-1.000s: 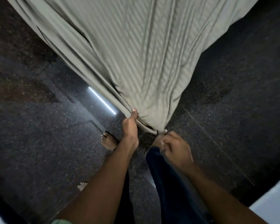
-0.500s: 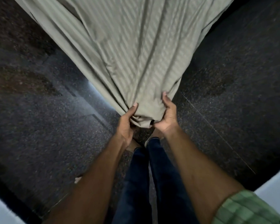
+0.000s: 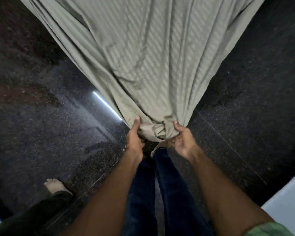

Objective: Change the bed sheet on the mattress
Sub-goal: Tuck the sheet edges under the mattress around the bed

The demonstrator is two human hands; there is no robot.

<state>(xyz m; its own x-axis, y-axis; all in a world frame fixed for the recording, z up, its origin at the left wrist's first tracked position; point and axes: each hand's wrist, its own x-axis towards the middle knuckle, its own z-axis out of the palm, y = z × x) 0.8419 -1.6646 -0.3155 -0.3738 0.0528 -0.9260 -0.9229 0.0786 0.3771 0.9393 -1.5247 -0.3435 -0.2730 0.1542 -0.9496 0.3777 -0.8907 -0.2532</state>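
I looked down on a dark, speckled stone floor, polished enough to carry the bright streak of a light just left of the sheet. The pale grey-green striped sheet hung from above the top of the view and narrowed to a gathered bunch directly in front of my dark blue trouser legs. My left hand gripped the left side of that bunch, thumb up against the cloth; my right hand gripped the right side, fingers curled under the fabric. The bunch sat between the two hands, clear of the floor as far as I could tell. Another person's bare foot and dark trouser leg stood well left of the sheet. A pale surface cut across the corner far right of it.

Compared with half a second before, both hands clasped the same bunch in nearly the same place, the streak of light had reappeared beside the sheet, and the other person's foot showed more fully.
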